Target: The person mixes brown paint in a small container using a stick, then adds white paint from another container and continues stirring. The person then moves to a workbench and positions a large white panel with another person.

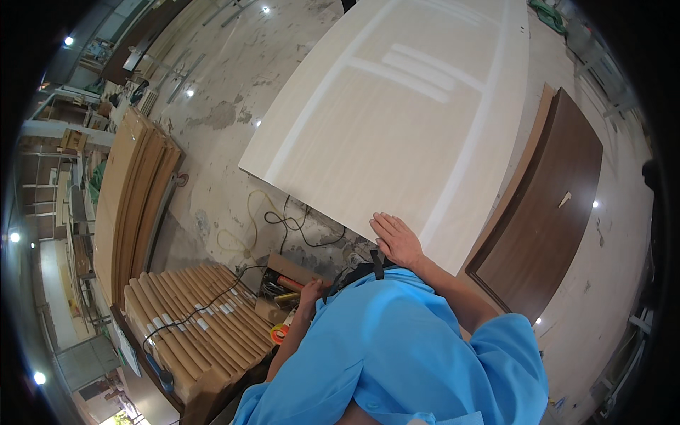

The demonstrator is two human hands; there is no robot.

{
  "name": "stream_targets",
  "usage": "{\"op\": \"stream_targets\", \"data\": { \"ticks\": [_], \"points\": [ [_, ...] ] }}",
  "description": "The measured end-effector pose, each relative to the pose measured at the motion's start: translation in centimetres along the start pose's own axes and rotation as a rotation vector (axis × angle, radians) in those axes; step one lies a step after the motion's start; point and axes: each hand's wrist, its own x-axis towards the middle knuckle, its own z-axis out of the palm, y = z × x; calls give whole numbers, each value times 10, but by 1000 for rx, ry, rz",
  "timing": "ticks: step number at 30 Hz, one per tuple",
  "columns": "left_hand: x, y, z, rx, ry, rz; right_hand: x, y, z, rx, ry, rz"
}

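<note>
A large pale wood-grain panel with whitish bands lies flat before me and stretches far ahead. My right hand rests on its near edge, palm down with the fingers stretched out. Low on the left, my left hand hangs beside an open cardboard box. Its fingers are small and partly hidden, so whether they grip anything is unclear. Inside the box are an orange-red cylinder and a yellow one. A roll of orange tape sits close to my left forearm.
Long brown-wrapped bundles lie in a row at the left, a black cable across them. Brown boards stand stacked beyond. A dark brown panel lies at the right. Loose cords trail over the stained floor.
</note>
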Motion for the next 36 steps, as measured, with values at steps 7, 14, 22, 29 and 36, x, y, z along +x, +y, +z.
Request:
{"op": "stream_targets", "data": {
  "ticks": [7,14,22,29,36],
  "points": [
    [3,13,-2,-40,-68,-14,0,0,-1,-18,6,-13],
    [-8,24,-5,-160,39,-52,63,80,-28,-115,160,280],
    [-61,19,-30,-201,123,32,221,192,-46,-297,510,664],
    [-72,-2,-45,-118,118,-60,127,113,-22,-64,135,290],
    [-73,12,-43,-299,171,17,212,194,-62,-235,476,706]
  ]
}}
